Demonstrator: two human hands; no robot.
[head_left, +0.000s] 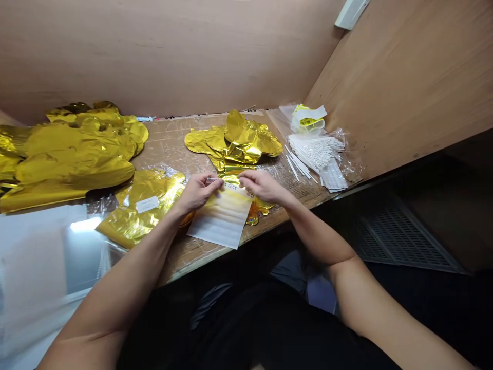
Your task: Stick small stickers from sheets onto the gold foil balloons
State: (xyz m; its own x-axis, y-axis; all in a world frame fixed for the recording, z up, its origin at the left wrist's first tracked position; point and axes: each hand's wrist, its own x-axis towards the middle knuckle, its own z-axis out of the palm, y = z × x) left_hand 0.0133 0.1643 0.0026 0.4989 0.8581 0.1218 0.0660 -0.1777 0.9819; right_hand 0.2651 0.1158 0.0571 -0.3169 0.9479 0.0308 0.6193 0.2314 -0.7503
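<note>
In the head view, the left hand (198,192) and right hand (262,186) pinch the top edge of a white printed card (220,218) at lower centre. The card lies over a gold foil balloon (234,144) and reaches almost to the wooden bench's (167,144) front edge.

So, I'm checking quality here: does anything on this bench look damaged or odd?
The central gold foil balloon looks odd: its centre is bunched and creased, unlike the smoother gold foil pile. The white-and-gold paper card between the left hand and right hand looks intact.

Only a CE mark (230,186) is legible, on the white card (220,221).
</note>
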